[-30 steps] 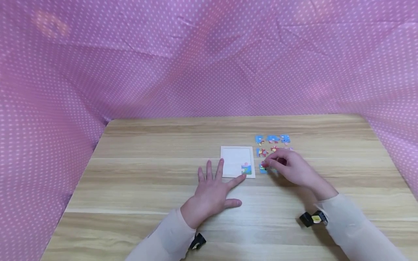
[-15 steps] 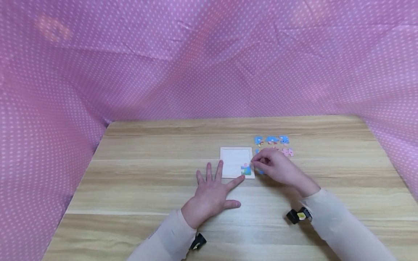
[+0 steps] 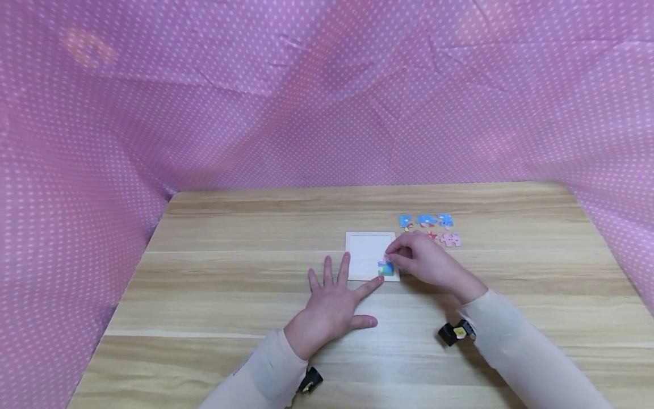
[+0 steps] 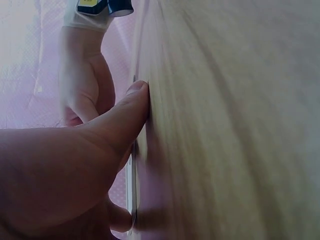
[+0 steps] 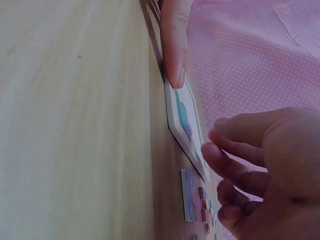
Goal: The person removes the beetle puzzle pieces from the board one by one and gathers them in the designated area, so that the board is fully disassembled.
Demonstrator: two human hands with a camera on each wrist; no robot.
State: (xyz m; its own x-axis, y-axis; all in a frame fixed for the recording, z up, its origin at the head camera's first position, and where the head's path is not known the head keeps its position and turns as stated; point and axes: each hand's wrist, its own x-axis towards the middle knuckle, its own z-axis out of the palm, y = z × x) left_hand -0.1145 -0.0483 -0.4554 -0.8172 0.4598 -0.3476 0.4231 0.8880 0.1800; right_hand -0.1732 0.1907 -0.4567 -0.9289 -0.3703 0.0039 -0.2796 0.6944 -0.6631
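Observation:
A square white puzzle frame [image 3: 361,250] lies on the table, with a blue and green puzzle piece [image 3: 386,268] in its lower right corner. My left hand [image 3: 332,301] is spread flat, its thumb side toward me and fingertips at the frame's left and lower edges. At the frame's right side, my right hand [image 3: 426,261] has thumb and forefinger brought together in a pinch. A small puzzle piece at those fingertips is mostly hidden by them. In the right wrist view the pinching fingers [image 5: 245,130] hover close over the frame [image 5: 174,112].
Loose puzzle pieces lie right of the frame: blue ones [image 3: 426,220] in the back row and a pink one [image 3: 451,240] nearer. The right hand covers others. Pink dotted cloth [image 3: 327,102] hangs behind the wooden table [image 3: 245,221].
My right hand has moved left from the loose pieces to the frame's right side, fingers staying pinched. My left hand has stayed in place.

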